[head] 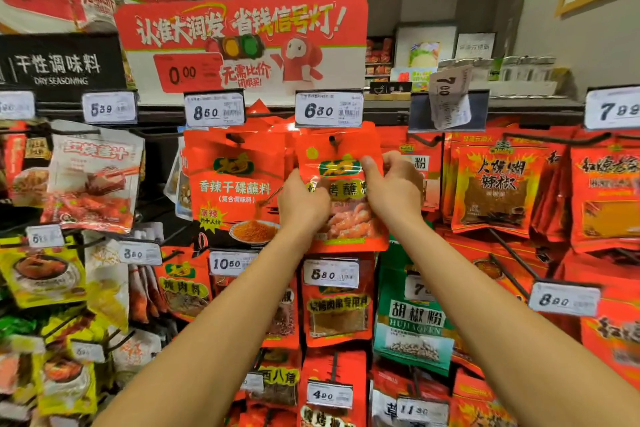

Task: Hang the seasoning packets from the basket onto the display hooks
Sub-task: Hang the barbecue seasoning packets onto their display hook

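Note:
A red seasoning packet with yellow lettering and a photo of meat hangs in front of me, its top hole at the black display hook under the 6.30 price tag. My left hand grips the packet's left edge. My right hand pinches its upper right part, thumb on the front. More red packets sit behind it on the same hook. The basket is out of view.
A red packet hangs on the hook to the left under the 8.50 tag, and red chilli packets to the right. Lower rows hold further packets and price tags. A red promotional sign stands above the rack.

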Tool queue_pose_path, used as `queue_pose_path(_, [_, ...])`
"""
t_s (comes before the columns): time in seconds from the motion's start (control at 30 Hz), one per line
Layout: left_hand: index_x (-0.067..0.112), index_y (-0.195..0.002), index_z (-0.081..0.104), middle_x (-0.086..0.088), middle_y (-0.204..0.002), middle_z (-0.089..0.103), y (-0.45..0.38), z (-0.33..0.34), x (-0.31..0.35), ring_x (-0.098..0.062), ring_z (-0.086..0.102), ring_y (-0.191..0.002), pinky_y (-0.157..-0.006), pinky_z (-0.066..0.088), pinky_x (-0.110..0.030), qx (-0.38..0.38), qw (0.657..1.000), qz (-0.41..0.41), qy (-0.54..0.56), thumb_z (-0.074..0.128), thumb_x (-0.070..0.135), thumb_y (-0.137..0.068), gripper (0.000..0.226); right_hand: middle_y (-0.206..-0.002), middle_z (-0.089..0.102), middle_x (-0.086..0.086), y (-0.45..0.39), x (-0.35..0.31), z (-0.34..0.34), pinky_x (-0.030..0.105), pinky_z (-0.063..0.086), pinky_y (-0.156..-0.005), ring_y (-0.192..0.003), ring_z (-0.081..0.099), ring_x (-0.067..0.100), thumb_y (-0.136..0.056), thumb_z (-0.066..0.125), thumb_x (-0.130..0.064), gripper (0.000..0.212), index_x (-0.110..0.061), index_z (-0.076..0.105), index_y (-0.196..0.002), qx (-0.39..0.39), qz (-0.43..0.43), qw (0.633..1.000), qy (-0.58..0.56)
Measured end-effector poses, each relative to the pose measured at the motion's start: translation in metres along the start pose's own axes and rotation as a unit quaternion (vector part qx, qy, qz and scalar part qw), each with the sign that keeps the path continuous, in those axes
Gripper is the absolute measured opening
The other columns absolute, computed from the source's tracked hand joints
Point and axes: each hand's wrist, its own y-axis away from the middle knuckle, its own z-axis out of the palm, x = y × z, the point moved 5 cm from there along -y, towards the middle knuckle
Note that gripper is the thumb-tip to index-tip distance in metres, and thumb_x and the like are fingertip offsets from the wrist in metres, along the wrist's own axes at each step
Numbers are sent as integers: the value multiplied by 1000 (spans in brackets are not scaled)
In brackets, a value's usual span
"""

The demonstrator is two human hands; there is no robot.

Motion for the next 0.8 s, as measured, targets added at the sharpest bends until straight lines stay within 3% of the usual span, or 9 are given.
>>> queue_pose_path(0.1, [13,-110,68,-10,-108,72,-17,15,-3,-33,66,-102,-89,53,-39,31,999,-37,6,61,23,-93,21,-122,58,11,-14,7,16,39,42,-90,-114,55,33,-97,60,-46,38,-14,55,-117,4,26,1000,-17])
queue_pose_path(0.2, [8,-102,72,-12,-99,75,-27,23,-3,-32,68,-94,-72,46,-29,62,997,-37,7,62,22,-92,19,-132,59,14,-25,13,32,39,41,-93,-122,54,35,-99,59,-41,47,-11,47,-133,-13,57,997,-53])
queue_pose_path(0.33, [8,-106,73,-10,-102,75,-41,28,-3,-28,69,-95,-70,41,-25,58,997,-50,11,66,22,-93,20,-146,54,16,-37,16,49,44,39,-107,-135,48,39,-104,50,-40,57,-9,38,-151,-52,88,994,-48])
queue_pose_path(0.43, [7,-127,64,-11,-117,70,-51,32,-7,-30,65,-113,-87,48,-30,30,996,-80,13,66,26,-95,38,-149,52,16,-42,19,52,44,36,-111,-138,45,40,-105,47,-40,55,-9,42,-150,-78,82,993,-33])
queue_pose_path(0.47, [5,-129,62,-11,-115,69,-52,32,-7,-31,64,-114,-84,47,-29,28,996,-82,11,67,27,-95,40,-147,54,16,-44,20,51,45,37,-110,-137,46,40,-105,48,-41,54,-10,45,-148,-82,80,993,-29])
queue_pose_path(0.53, [5,-124,64,-13,-110,69,-51,30,-4,-31,65,-112,-78,40,-26,27,997,-72,4,68,26,-95,37,-140,60,16,-46,20,46,45,40,-106,-132,51,42,-104,50,-43,51,-10,52,-143,-88,75,993,-15])
queue_pose_path(0.63, [4,-124,65,-14,-119,71,-42,26,1,-30,65,-114,-81,38,-24,22,997,-67,-11,68,28,-95,38,-134,63,17,-43,21,36,43,42,-103,-126,55,41,-104,50,-43,48,-10,57,-137,-111,66,992,-10])
queue_pose_path(0.73, [7,-113,71,-14,-111,73,-29,18,4,-33,67,-107,-85,49,-30,2,998,-47,-33,66,30,-96,30,-136,63,16,-30,28,22,39,42,-106,-128,55,36,-103,49,-44,50,-9,61,-137,-141,77,987,-17])
queue_pose_path(0.8, [10,-108,71,-12,-107,74,-19,12,4,-33,67,-102,-85,53,-35,-10,998,-40,-42,64,31,-95,26,-129,68,15,-15,34,7,37,44,-99,-121,60,35,-103,51,-42,44,-9,68,-127,-134,82,988,-5])
